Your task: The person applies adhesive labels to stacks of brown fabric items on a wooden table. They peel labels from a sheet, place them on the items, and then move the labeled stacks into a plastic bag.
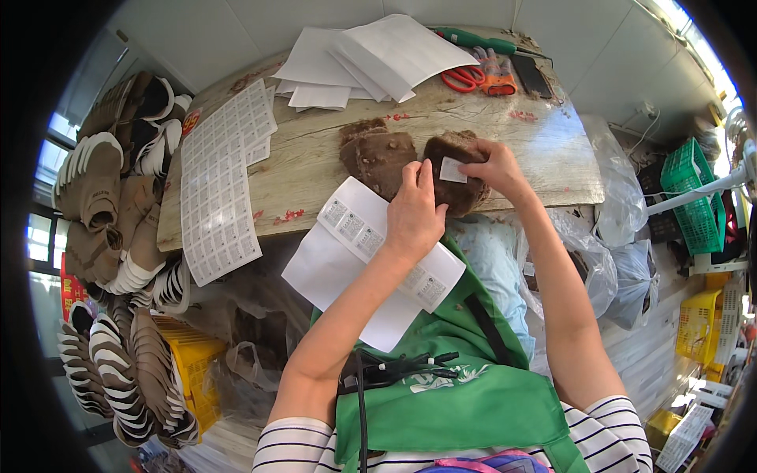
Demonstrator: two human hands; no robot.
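My right hand [497,169] grips a brown furry piece [451,147] at the table's front edge. Its thumb lies at the edge of a small white label [453,170] on that piece. On the left side my left hand [418,209] is closed, its fingertips at the piece's edge; how firmly it grips is partly hidden. Next to it lie more brown furry pieces [378,158]. Below my left forearm a white sheet with a strip of printed labels [353,226] hangs over the table edge onto the green apron [465,402].
Label sheets [225,173] cover the table's left side, with white papers [378,59] at the back. Red scissors [464,77], a glove [497,77], a green tool [473,38] and a phone [531,76] lie back right. Stacked shoe parts [102,181] stand left, plastic bags [619,189] right.
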